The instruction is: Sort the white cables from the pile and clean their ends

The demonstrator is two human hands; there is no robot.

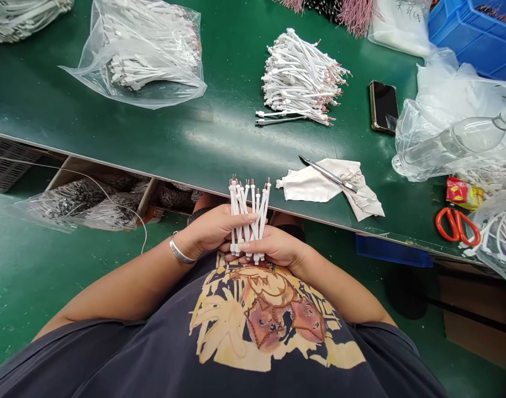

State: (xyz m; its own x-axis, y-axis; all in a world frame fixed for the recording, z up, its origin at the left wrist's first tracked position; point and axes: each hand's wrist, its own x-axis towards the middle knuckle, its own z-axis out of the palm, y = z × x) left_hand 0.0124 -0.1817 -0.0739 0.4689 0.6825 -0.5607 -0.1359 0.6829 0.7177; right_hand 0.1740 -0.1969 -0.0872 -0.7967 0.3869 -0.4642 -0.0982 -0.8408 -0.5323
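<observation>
The left hand (209, 229) and right hand (273, 246) form a narrow grip around a bundle of short white cables (249, 221), held just below the near edge of the green worktop (220, 130). Red-tipped ends stick out above the fingers, and the hands hide the bundle's middle. At upper left, a clear plastic bag (153, 61) holds more white cables, and a loose pile of white cables (300, 77) lies at top centre. A blue plastic crate (476, 38) is cut off at upper right, its contents hard to make out. Right of the hands, a steel knife (327, 174) rests on a white cloth (315, 185).
</observation>
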